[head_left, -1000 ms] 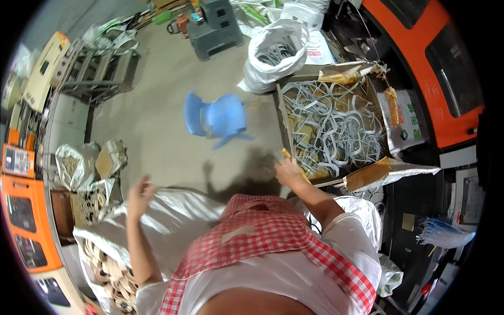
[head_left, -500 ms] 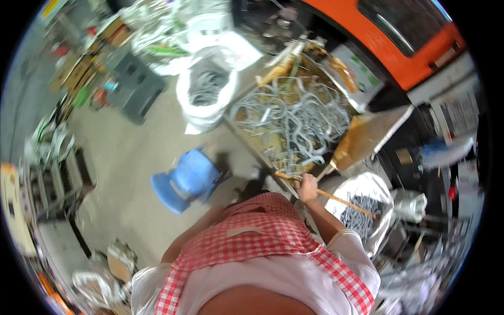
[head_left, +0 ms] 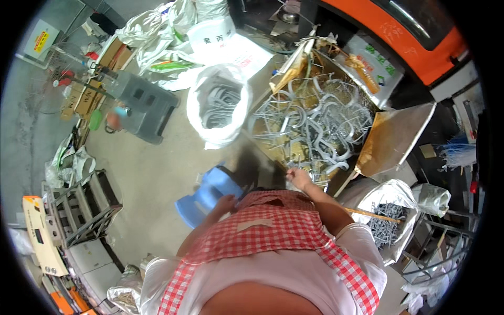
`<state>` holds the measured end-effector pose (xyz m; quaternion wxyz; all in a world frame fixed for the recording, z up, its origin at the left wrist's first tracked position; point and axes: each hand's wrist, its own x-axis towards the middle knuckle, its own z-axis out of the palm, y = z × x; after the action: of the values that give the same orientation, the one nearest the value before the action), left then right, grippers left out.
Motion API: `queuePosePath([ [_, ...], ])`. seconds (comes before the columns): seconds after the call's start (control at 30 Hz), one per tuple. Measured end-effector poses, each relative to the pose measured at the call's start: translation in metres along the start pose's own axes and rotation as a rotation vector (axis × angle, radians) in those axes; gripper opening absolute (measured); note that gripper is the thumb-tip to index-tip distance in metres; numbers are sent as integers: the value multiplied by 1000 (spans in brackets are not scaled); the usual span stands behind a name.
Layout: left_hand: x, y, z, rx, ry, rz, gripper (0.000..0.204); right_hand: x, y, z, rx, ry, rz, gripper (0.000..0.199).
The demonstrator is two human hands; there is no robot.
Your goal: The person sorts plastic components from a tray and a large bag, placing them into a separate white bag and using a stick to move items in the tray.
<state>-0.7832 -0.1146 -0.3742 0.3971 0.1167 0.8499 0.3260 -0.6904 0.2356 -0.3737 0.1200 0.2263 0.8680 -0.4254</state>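
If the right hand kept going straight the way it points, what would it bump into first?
Probably the white sack of grey strips: the right hand points that way, roughly along the side of the box. Depth is unclear, so it might brush the box first.

Bright scene, fisheye-bent edges

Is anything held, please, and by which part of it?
I cannot tell: the right hand is curled near the gray strips, and the left hand is unclear.
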Motion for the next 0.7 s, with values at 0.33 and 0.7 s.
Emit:
queuePosePath([
  [0.33, 127, -7, -172, -307, 156, -307, 39, 121, -81, 5, 349, -98, 157, 23],
  [0.7, 371, 89, -296, 478, 821, 65, 89, 330, -208, -2, 455, 249, 316, 100],
])
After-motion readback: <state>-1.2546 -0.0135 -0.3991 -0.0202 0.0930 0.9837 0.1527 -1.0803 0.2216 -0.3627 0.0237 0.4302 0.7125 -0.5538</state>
